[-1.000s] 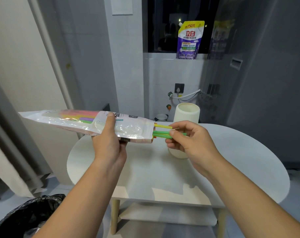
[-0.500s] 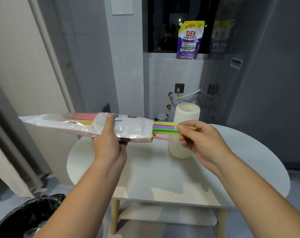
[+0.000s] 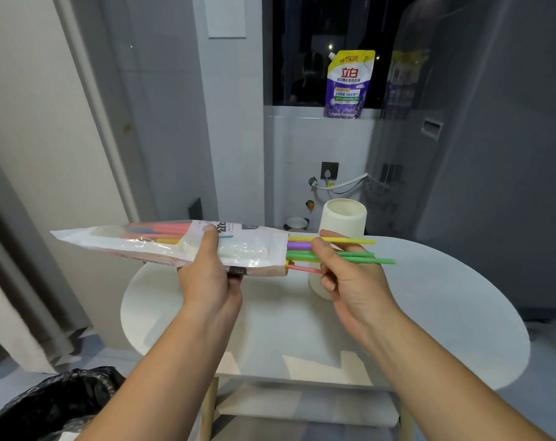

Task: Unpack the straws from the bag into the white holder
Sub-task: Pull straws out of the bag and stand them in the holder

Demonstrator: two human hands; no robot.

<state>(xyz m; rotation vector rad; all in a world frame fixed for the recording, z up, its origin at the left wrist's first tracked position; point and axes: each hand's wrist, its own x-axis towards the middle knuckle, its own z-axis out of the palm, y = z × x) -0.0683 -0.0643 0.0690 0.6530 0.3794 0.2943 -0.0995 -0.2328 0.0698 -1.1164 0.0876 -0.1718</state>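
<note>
Straws (image 3: 340, 254) drawn farther out of bag (image 3: 174, 245) than before: five counted. Right hand (image 3: 349, 275) pinches them; left hand (image 3: 209, 275) clasps bag. One holder (image 3: 343, 218) on desk (image 3: 445, 297).

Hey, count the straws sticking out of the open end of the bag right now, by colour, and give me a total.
Yellow straw: 1
Purple straw: 1
Green straws: 2
Pink straw: 1
Total: 5 poking out of the bag. More sit inside it, too overlapped to count.
</note>
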